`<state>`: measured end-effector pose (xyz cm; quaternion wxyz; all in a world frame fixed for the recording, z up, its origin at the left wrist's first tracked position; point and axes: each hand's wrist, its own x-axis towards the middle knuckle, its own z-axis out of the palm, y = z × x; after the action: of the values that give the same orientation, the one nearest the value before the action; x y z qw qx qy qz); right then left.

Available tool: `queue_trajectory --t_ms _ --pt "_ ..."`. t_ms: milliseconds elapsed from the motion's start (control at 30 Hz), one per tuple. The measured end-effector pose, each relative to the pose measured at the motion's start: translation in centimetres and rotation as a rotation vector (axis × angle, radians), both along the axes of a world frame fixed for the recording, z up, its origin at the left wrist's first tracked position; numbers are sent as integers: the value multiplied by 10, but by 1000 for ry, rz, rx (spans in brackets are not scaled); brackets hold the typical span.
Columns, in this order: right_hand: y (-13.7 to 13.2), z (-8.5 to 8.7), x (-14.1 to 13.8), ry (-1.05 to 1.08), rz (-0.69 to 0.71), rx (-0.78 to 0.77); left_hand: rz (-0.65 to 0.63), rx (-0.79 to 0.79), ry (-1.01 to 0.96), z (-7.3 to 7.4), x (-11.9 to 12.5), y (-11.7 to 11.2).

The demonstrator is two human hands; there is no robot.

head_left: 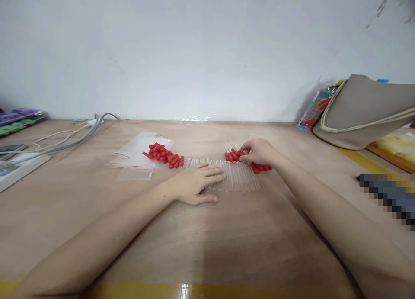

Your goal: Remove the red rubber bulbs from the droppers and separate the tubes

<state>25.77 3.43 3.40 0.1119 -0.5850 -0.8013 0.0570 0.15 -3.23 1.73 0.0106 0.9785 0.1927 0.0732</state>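
Note:
A row of clear glass droppers (241, 178) with red rubber bulbs lies on the wooden table (207, 234). My left hand (194, 184) rests flat on the clear tubes, fingers stretched out to the right. My right hand (257, 152) is pinched on the red bulbs (231, 156) at the far end of the row. A loose heap of red bulbs (164, 156) sits to the left, beside several small clear zip bags (138, 160).
Grey and white cables (74, 136) and a white power strip (19, 167) lie at the left. A beige bag (366, 110) and a colourful packet (316, 108) stand at the right against the white wall. Yellow tape edges the table front.

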Motion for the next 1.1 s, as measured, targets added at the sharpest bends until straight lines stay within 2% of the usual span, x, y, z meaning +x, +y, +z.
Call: queue_trajectory --t_ms 67,267,367,433,500,600,667,733,867,967,1100 --pt "0 -1 -1 -7 7 12 -15 6 16 0 -1 3" --pt "-9 5 -7 -3 -61 151 90 112 -4 -12 1 6" --pt "-14 10 -9 102 -128 271 133 189 -32 -16 4 1" --pt "-18 11 -10 234 -121 354 194 261 -81 -15 5 -2" --pt "-25 9 -11 372 -44 433 272 364 -186 -12 5 -4" --pt "-46 -3 -11 467 159 529 345 566 -337 -5 3 -5" --pt "-65 -16 -11 455 295 552 322 672 -340 -2 1 -6" --pt "-83 -30 -10 430 365 566 256 717 -301 -3 1 -8" --pt "-102 -49 -9 397 409 639 141 678 -303 -15 1 -14" --pt "-100 -53 -16 340 428 677 121 605 -338 -25 -1 -18" --pt "-95 -52 -31 290 516 741 130 551 -353 -28 -3 -21"
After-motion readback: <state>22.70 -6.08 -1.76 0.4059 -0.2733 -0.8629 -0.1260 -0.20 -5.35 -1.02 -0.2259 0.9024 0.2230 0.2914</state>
